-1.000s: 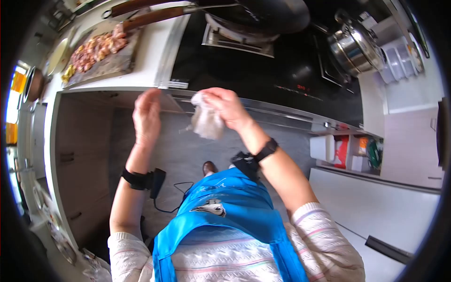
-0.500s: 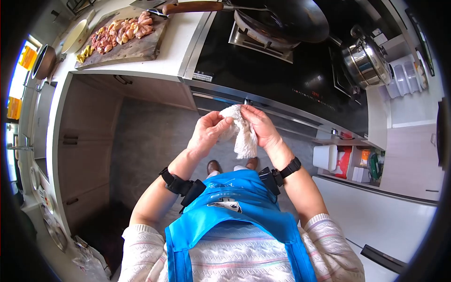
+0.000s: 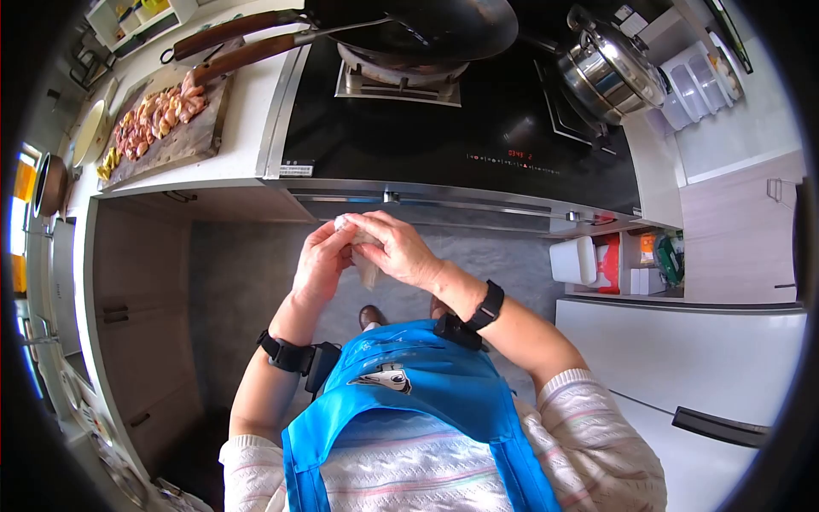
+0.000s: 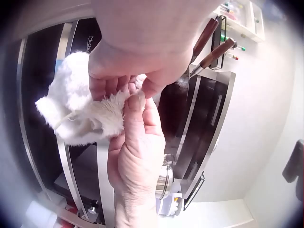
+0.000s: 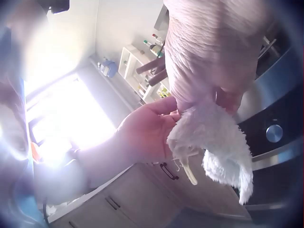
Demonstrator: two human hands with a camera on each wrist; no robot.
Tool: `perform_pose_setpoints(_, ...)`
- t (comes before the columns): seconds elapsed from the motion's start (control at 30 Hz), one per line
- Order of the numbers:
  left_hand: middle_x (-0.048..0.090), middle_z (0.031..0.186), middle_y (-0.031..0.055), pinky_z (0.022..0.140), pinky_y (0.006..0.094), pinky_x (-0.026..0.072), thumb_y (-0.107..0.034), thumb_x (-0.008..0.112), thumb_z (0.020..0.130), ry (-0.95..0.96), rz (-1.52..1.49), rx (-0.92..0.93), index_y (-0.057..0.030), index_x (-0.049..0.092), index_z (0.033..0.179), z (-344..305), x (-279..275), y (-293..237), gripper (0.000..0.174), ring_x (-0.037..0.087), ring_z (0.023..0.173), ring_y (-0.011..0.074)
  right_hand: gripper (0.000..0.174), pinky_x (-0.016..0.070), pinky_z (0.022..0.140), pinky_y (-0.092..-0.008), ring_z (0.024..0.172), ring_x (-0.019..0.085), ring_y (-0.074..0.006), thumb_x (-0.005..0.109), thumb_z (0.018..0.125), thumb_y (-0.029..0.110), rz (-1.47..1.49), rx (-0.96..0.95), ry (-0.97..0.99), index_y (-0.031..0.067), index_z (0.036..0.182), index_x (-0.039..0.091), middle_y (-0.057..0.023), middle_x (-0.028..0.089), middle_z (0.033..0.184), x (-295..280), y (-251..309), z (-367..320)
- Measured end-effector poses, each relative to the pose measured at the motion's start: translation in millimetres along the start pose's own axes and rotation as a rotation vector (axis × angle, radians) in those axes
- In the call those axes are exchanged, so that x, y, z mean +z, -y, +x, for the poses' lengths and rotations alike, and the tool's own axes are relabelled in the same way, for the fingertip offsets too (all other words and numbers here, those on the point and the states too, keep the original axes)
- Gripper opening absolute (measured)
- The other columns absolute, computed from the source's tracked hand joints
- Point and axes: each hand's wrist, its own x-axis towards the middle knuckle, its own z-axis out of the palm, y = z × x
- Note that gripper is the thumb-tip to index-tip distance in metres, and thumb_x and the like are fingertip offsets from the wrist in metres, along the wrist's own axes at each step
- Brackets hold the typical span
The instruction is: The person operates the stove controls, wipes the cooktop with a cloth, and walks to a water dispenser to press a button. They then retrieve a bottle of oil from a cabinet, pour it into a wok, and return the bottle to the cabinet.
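Observation:
A fluffy white cloth (image 4: pixel 71 102) is pinched between both hands in front of the stove's edge. In the head view my left hand (image 3: pixel 320 263) and my right hand (image 3: pixel 397 250) meet at its top, and its lower part (image 3: pixel 367 271) hangs below them. The left wrist view shows the thumb and fingers of my right hand (image 4: pixel 137 161) on the cloth's edge, against my left hand (image 4: pixel 142 52). Seen from the right wrist, the cloth (image 5: pixel 213 137) dangles with a pale loop under my right hand (image 5: pixel 213 52), my left hand (image 5: pixel 147 130) touching its near side.
A wok (image 3: pixel 426 34) sits on the black stove (image 3: pixel 409 141), with a steel pot (image 3: pixel 610 77) to its right. Cut meat (image 3: pixel 158 119) lies on a board (image 3: pixel 192 141) on the left counter. A drawer with a white bin (image 3: pixel 573 260) stands open at right.
My hands came together on the cloth from apart, then shifted left in the head view with it. The cloth looks more gathered between the fingers than half a second ago.

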Motion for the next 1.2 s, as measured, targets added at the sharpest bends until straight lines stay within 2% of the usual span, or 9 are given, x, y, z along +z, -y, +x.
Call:
perform_pose_setpoints(0.1,0.063,0.084,0.0012,0.061,0.0224,0.0463,-0.021,0.058,0.089,0.027,0.097,0.039,-0.0063,0.061,0.098,4,7,-7,0.018,0.059,0.071,0.0085,0.049,0.0494,0.081,-0.0378,0.094,0.06,-0.0338,0.066,0.077,0.01,-0.004,-0.097,0.045,0.0097,0.123,0.051,-0.0156,0.06,0.107,-23,-10,14)
perform_pose_setpoints(0.17,0.064,0.089,0.004,0.063,0.0238,0.0467,-0.021,0.059,0.089,0.008,0.177,0.133,-0.0058,0.061,0.101,3,22,-13,0.02,0.061,0.074,0.012,0.043,0.0508,0.078,-0.0339,0.093,0.063,-0.0296,0.065,0.079,0.007,0.059,-0.03,-0.074,0.0089,0.12,0.052,-0.0116,0.064,0.1,-41,-10,19)
perform_pose_setpoints(0.23,0.065,0.091,0.0053,0.065,0.0249,0.0471,-0.021,0.059,0.088,-0.01,0.264,0.162,-0.0057,0.06,0.104,6,27,-12,0.022,0.062,0.076,0.0138,0.027,0.0518,0.072,-0.0345,0.089,0.063,-0.0306,0.064,0.077,0.007,0.043,0.225,-0.131,0.0086,0.103,0.055,-0.008,0.065,0.098,-66,-9,27)
perform_pose_setpoints(0.3,0.065,0.092,0.0064,0.066,0.0258,0.0474,-0.02,0.059,0.088,-0.073,0.342,0.109,-0.0054,0.059,0.105,8,21,0,0.022,0.063,0.076,0.0146,0.023,0.0522,0.067,-0.0353,0.083,0.063,-0.0273,0.066,0.074,0.01,-0.282,0.043,-0.258,0.0103,0.096,0.058,-0.005,0.062,0.092,-86,-18,32)
perform_pose_setpoints(0.43,0.065,0.091,0.0071,0.066,0.0253,0.0478,-0.019,0.059,0.088,-0.084,0.329,-0.027,-0.0048,0.06,0.103,8,40,26,0.02,0.063,0.076,0.0154,0.006,0.0522,0.06,-0.0362,0.079,0.061,-0.0235,0.059,0.076,0.017,-0.586,-0.018,-0.216,0.0128,0.08,0.061,-0.0055,0.055,0.084,-86,-70,25)
perform_pose_setpoints(0.7,0.065,0.088,0.0065,0.065,0.0248,0.0479,-0.017,0.059,0.088,-0.085,0.388,-0.088,-0.004,0.06,0.101,24,98,58,0.018,0.063,0.074,0.0147,0.019,0.051,0.056,-0.035,0.071,0.062,-0.0212,0.065,0.076,0.022,-0.65,0.111,-0.127,0.0202,0.095,0.064,-0.0023,0.055,0.079,-173,-98,-37)
perform_pose_setpoints(0.9,0.065,0.087,0.005,0.066,0.0254,0.0498,-0.012,0.059,0.085,-0.101,0.883,0.137,-0.0009,0.062,0.1,50,121,89,0.019,0.062,0.074,0.0124,0.013,0.0485,0.056,-0.0386,0.069,0.06,-0.0259,0.064,0.077,0.022,-0.688,0.253,-0.391,0.0197,0.09,0.064,-0.0037,0.057,0.08,-291,-145,-134)
perform_pose_setpoints(1.03,0.065,0.083,0.0027,0.067,0.0246,0.0495,-0.008,0.06,0.084,-0.136,1.168,0.294,-0.0015,0.063,0.1,57,147,93,0.018,0.06,0.074,0.0089,0.017,0.0468,0.063,-0.0426,0.074,0.06,-0.0321,0.062,0.081,0.024,-0.829,0.514,-0.534,0.018,0.097,0.064,-0.0075,0.059,0.085,-363,-187,-199)
perform_pose_setpoints(1.2,0.066,0.084,0.0061,0.066,0.026,0.0497,-0.011,0.061,0.082,-0.033,1.295,0.285,-0.0054,0.064,0.1,55,168,101,0.019,0.061,0.073,0.0124,0.021,0.0468,0.066,-0.0444,0.079,0.059,-0.0357,0.061,0.082,0.023,-0.819,0.562,-0.557,0.015,0.101,0.062,-0.0109,0.058,0.087,-370,-182,-206)
